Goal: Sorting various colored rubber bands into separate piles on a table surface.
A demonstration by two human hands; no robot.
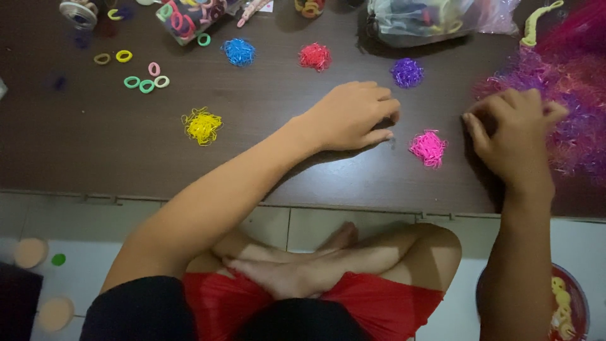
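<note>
Pink heap of tiny elastic bands [428,148] sits at three o'clock of my curled, empty-looking left hand [351,116]; right hand [514,136] claws the mixed purple-pink band pile [571,95], whose strands could spill into it.

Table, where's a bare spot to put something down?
Bare wood on the table lies left of the yellow pile, and between that pile and the left hand. Crowded: the far edge with the ring jar, and by the right hand, the mixed heap.

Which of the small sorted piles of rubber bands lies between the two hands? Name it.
The pink pile. It lies on the table between the left hand and the right hand; the other small piles lie further off.
</note>
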